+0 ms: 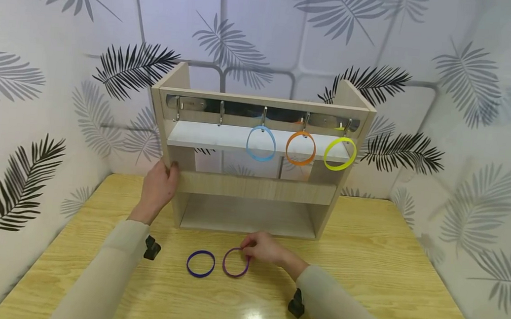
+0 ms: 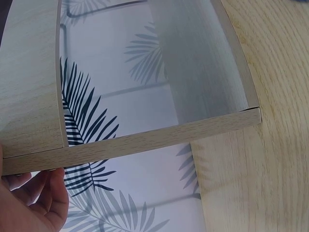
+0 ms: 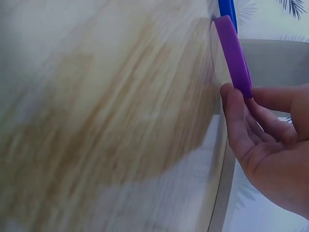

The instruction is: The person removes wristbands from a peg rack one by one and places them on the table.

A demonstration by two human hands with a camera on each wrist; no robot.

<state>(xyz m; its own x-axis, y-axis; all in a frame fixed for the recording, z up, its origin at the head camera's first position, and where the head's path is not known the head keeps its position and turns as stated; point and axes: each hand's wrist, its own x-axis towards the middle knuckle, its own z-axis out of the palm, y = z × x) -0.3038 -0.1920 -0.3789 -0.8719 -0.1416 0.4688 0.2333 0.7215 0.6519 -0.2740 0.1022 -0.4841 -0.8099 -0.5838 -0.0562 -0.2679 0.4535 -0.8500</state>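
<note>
My left hand [image 1: 159, 187] grips the left side panel [image 2: 145, 144] of a light wooden shelf unit [image 1: 253, 187], its fingers curled at the panel's edge. In front of the unit, my right hand [image 1: 264, 249] pinches a purple ring [image 1: 235, 275] by its right side, between thumb and fingers. Seen in the right wrist view, the purple band [image 3: 234, 55] stands edge-on at the fingertips. A dark blue ring [image 1: 200, 275] lies on the table just left of it.
A metal hook rail [image 1: 243, 110] runs along the unit's upper front. Three of its hooks bear a light blue ring [image 1: 260, 159], an orange ring [image 1: 299, 163] and a yellow ring [image 1: 338, 168]. Two more hooks stand to their left. Leaf-patterned walls [image 1: 264, 36] border the wooden table [image 1: 183, 307].
</note>
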